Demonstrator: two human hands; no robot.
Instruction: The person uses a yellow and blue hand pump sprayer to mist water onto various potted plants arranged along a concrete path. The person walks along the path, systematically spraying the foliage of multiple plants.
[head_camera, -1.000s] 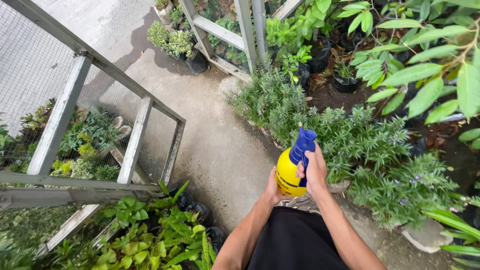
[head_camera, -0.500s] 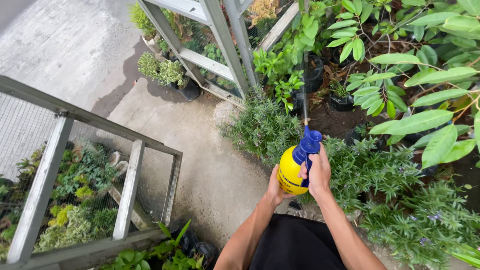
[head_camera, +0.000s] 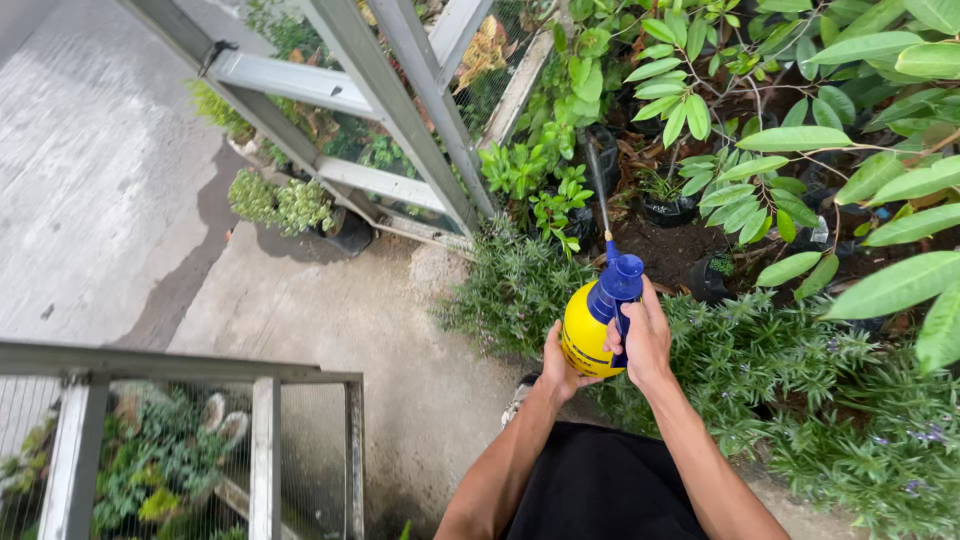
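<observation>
View from above, looking down at a person w/ both hands on a yellow sprayer (head_camera: 588, 340) that has a blue pump head (head_camera: 615, 285) and a thin wand (head_camera: 598, 190). Left hand (head_camera: 556, 365) cups the bottle's lower left side, fingers wrapped round it. Right hand (head_camera: 645, 340) closes over the blue head and handle, thumb side toward the bottle; both hands hold the sprayer, neither is free.

Sprayer sits mid-frame, just above the person's black shorts (head_camera: 600, 490), over the edge where the concrete path (head_camera: 330, 330) meets a low herb bed (head_camera: 800, 390).

Long axis runs from the person's body up and away: bottle base nearest the body, wand pointing forward, slightly left, toward dark pots (head_camera: 668, 210) and leafy shrubs (head_camera: 720, 110) behind the bed. Bottle looks tilted forward, not upright.

To do this well, prob.: keep the left hand steady under the bottle as support, squeeze w/ the right only, aim the wand tip at foliage rather than the path. Metal frame w/ mesh (head_camera: 400, 110) stands at left of the plants.
</observation>
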